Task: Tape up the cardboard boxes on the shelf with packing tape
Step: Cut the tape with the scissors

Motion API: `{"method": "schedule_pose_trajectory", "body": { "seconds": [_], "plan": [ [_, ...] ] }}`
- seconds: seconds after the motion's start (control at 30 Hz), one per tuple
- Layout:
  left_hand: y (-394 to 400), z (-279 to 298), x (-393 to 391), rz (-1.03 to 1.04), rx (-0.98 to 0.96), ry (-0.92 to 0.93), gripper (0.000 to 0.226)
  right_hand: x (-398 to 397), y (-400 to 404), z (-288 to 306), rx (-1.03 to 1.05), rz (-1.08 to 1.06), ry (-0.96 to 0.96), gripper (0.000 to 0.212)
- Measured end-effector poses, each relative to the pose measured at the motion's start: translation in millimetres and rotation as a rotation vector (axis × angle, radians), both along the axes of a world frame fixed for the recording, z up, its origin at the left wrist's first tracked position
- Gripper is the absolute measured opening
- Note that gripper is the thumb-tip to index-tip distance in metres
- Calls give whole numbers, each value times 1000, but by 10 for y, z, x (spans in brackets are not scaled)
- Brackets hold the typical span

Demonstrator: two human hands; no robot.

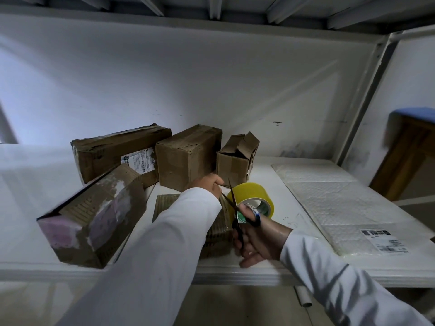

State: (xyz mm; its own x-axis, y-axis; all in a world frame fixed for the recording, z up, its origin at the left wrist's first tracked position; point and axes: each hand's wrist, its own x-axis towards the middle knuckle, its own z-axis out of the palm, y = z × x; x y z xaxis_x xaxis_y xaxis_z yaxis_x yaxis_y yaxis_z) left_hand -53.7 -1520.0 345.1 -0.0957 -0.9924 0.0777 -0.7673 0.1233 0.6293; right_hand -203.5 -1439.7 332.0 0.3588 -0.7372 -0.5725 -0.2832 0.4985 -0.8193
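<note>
My right hand [255, 236] grips a pair of scissors [237, 214], fingers curled through the dark handles, blades parted and pointing toward twelve o'clock. My left hand [207, 184] reaches in from seven o'clock and seems to pinch something thin just beside the blades, though I cannot tell exactly what. Right behind the scissors, at one o'clock, the yellow packing tape roll [255, 196] lies on the white shelf [270, 271]. Under my left sleeve a flat cardboard box [164, 203] is partly hidden. At nine o'clock a battered box with torn pinkish patches [94, 215] sits tilted near the shelf's front edge. Behind stand a long labelled box [117, 151], a closed box [188, 154], and a small box [237, 156] with its top flaps open; its inside is not visible. At three o'clock a white bubble mailer [341, 203] with a label lies flat.
</note>
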Motion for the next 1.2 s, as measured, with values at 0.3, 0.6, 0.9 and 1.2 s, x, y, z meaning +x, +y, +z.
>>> {"method": "schedule_pose_trajectory", "body": {
  "seconds": [0.3, 0.6, 0.9, 1.2],
  "plan": [
    [33, 46, -8, 10, 39, 5, 31, -32, -21, 220, -1, 2, 136, 67],
    [63, 64, -12, 2, 6, -37, 31, 27, 126, 323, 41, -170, 25, 53],
    [137, 112, -35, 48, 52, -186, 27, 101, 216, 342, 2, -182, 112, 46],
    [139, 186, -38, 25, 76, -356, 29, 72, 145, 501, -27, -31, 310, 68]
  ]
}}
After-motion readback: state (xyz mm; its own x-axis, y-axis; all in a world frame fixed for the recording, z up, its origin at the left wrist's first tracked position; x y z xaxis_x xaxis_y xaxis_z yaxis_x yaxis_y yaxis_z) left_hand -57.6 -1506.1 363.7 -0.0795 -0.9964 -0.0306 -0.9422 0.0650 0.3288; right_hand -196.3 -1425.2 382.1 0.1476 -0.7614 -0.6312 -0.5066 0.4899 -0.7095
